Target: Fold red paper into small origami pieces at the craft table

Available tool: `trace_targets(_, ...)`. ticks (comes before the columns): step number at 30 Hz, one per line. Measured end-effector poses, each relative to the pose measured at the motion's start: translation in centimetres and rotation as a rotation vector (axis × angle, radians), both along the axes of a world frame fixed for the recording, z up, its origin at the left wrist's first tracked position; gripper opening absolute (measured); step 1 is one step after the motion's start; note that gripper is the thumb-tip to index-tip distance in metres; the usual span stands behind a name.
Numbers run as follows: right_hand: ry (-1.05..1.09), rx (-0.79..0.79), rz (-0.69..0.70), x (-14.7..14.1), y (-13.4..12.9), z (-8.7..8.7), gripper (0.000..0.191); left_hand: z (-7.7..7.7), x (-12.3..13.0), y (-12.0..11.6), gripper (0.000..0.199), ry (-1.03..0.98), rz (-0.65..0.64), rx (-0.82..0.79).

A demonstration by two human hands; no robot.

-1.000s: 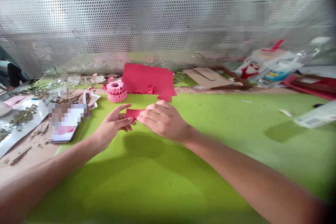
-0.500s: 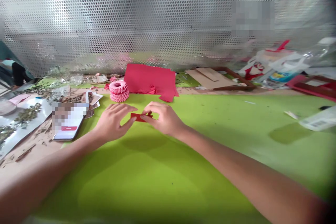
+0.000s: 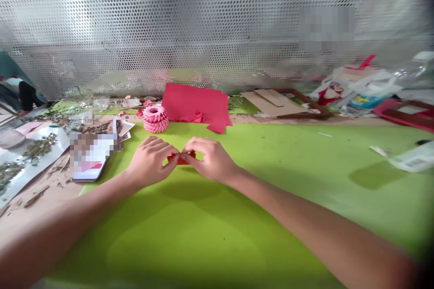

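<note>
A small red strip of paper (image 3: 183, 160) is held between both hands above the green tabletop (image 3: 176, 239). My left hand (image 3: 152, 159) pinches its left part between thumb and fingertips. From the other side, my right hand (image 3: 210, 159) pinches the same paper, and the two sets of fingertips nearly meet at its middle. Fingers cover much of the strip, so its folds are hard to make out. Just beyond my left hand stands a stack of pink folded-paper rings (image 3: 156, 119). Behind the hands lie red paper sheets (image 3: 196, 101).
A phone (image 3: 91, 158) lies at left, beside photo cards (image 3: 122, 128) and dried plant bits (image 3: 42, 149). Brown cardboard (image 3: 274, 103) rests at the back. To the right are plastic bags (image 3: 359, 88) and a bottle on its side (image 3: 415, 158). A perforated metal panel (image 3: 203, 22) rises behind.
My left fingers have closed onto the red paper, where they were apart before. My right fingers have shifted slightly left, towards the middle of the strip.
</note>
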State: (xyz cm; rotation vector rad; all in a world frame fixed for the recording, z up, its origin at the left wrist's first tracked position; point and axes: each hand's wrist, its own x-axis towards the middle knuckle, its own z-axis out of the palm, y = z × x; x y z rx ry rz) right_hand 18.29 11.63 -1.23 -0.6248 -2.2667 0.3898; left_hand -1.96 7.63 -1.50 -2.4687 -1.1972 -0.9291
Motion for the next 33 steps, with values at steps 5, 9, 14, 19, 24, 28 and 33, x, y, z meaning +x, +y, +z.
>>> trace_targets(5,-0.011,0.066,-0.025,0.5,0.6,0.2,0.013,0.1,-0.7,0.6,0.014,-0.011,0.045,0.0)
trace_targets(9,0.038,0.066,-0.057,1.0,1.3,0.5,0.014,0.4,-2.4,1.4,0.014,-0.033,0.146,0.012)
trace_targets(14,-0.026,0.09,-0.028,0.8,1.1,0.2,0.013,0.1,-2.1,1.3,0.017,-0.021,0.066,-0.009)
trace_targets(19,-0.097,0.114,-0.043,0.5,0.7,-0.2,0.009,-1.0,-0.2,0.8,0.026,0.05,-0.017,-0.056)
trace_targets(24,-0.116,0.122,-0.072,0.5,0.7,0.0,0.01,-1.1,-0.6,1.2,0.024,0.023,-0.008,-0.067)
trace_targets(28,-0.151,0.13,-0.09,0.6,0.9,0.2,0.012,-0.9,-1.4,1.4,0.026,-0.006,-0.006,-0.101)
trace_targets(33,-0.185,0.109,-0.197,1.8,2.1,0.6,0.01,-0.3,-2.6,1.6,0.025,-0.075,0.052,-0.116)
